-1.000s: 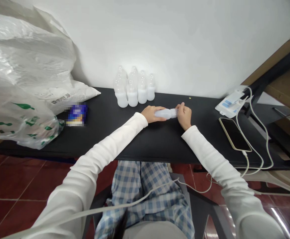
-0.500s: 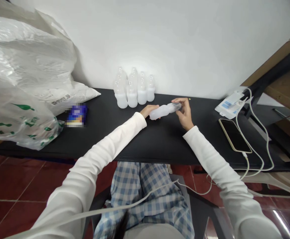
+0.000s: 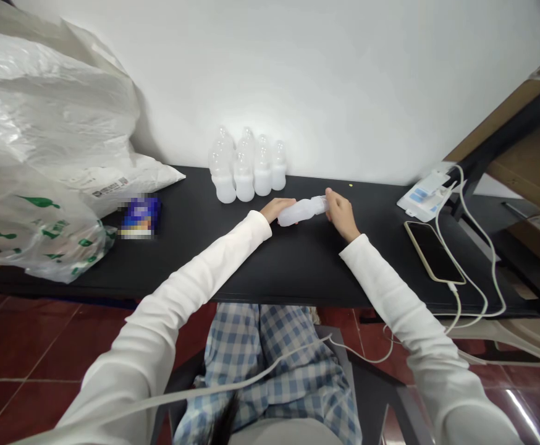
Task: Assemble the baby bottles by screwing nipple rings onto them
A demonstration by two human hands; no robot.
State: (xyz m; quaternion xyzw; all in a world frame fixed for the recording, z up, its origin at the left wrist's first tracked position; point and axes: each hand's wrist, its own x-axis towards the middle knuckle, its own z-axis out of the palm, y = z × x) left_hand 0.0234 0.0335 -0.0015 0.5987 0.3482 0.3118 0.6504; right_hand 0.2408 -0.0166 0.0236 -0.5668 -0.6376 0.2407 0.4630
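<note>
Bottle (image 3: 301,212) clasped between left hand (image 3: 275,209) and right hand (image 3: 342,215): right-end work, seemingly; next move needs steady counter-grip!

White bottle (image 3: 299,212) in left grip (image 3: 276,209)

Holding the bottle (image 3: 300,212) from both ends

Gripping with the left hand (image 3: 276,209) at the left end of the bottle, with fingers placed along its sides. Gripping with the right hand (image 3: 341,214) around the right end of the bottle, with fingers curled inward. Extending the left arm (image 3: 196,281) from the near left of the bottle, and the right arm (image 3: 388,296) from its near right, with both covered by white sleeves up to the wrists.
</note>
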